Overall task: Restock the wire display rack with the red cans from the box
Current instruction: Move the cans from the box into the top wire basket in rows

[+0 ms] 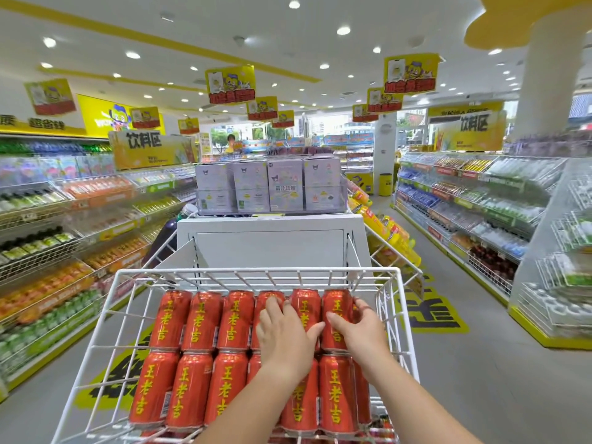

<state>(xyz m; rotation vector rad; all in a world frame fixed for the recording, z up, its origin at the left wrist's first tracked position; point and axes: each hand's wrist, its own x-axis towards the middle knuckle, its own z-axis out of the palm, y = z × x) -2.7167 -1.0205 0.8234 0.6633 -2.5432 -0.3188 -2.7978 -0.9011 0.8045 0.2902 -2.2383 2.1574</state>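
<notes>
Wire rack (256,270) w/ 2 rows red cans (198,322); L hand (285,334) flat on cans, R hand (362,331) gripping top-right can (336,301)

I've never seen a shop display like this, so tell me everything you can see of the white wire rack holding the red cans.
The wire display rack is an open-topped basket of thin white wire, seemingly coated metal, with gridded sides. It sits against a white panel at the end of an aisle unit. Two rows of red cans with yellow characters lie packed side by side in it. The left hand lies flat on the far row; the right hand touches cans beside the right wall.
</notes>
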